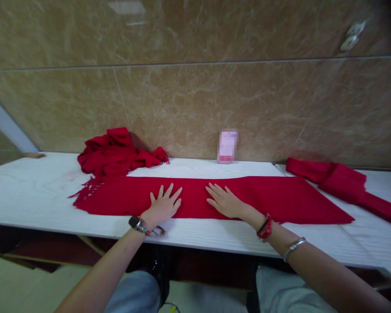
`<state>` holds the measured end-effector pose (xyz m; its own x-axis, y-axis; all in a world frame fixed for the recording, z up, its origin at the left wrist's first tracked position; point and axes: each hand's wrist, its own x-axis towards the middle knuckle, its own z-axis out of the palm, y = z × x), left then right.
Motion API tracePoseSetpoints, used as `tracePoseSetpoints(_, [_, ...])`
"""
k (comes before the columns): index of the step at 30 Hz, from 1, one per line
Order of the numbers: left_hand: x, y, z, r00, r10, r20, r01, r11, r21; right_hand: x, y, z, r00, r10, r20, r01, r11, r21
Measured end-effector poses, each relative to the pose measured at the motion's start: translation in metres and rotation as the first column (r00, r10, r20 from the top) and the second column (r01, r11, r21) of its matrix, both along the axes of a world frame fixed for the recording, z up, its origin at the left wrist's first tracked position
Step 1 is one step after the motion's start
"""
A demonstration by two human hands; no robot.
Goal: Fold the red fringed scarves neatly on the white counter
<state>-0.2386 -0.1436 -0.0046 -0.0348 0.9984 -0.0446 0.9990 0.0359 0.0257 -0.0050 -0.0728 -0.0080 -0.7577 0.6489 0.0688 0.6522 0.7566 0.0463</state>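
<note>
On the white counter, the left hand and right hand lay with fingers extended, grasping nothing, apparently to keep the fringed red scarf flat.

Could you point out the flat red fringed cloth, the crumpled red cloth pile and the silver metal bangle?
Flat red fringed cloth (193,199): head view, on its middle stretch.
Crumpled red cloth pile (112,156): head view, among its middle folds.
Silver metal bangle (293,248): head view, midway along its band.
</note>
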Motion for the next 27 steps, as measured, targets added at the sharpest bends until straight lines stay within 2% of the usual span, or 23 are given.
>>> tracePoseSetpoints(5, [0.007, -0.003, 0.012, 0.999, 0.038, 0.033, -0.037, 0.998, -0.047, 0.057, 0.023, -0.004, 0.993, -0.085, 0.088, 0.082, 0.996, 0.03])
tracePoseSetpoints(8, [0.008, 0.0, 0.016, 0.996, 0.087, 0.033, -0.083, 0.992, -0.095, 0.071, 0.03, -0.004, 0.985, -0.166, 0.052, 0.164, 0.985, 0.046])
tracePoseSetpoints(12, [0.012, 0.015, 0.021, 0.997, 0.077, -0.005, -0.077, 0.986, -0.146, 0.046, 0.023, 0.005, 0.984, -0.163, -0.065, 0.168, 0.983, 0.068])
tracePoseSetpoints(17, [0.029, 0.039, 0.029, 0.999, -0.041, 0.017, 0.042, 0.999, -0.029, -0.016, 0.013, 0.013, 0.987, -0.059, -0.149, 0.065, 0.997, 0.036])
tracePoseSetpoints(20, [0.035, 0.047, 0.023, 0.999, -0.021, 0.036, 0.021, 1.0, 0.009, -0.035, 0.017, 0.006, 0.988, -0.064, -0.143, 0.06, 0.998, -0.029])
tracePoseSetpoints(23, [0.032, 0.048, 0.012, 1.0, -0.017, 0.02, 0.017, 1.0, 0.017, -0.027, 0.028, -0.004, 0.989, -0.081, -0.123, 0.074, 0.995, -0.06])
tracePoseSetpoints(27, [0.026, 0.046, 0.004, 1.0, -0.023, 0.011, 0.022, 0.999, 0.044, 0.017, 0.049, -0.011, 0.987, -0.149, -0.067, 0.147, 0.989, -0.035])
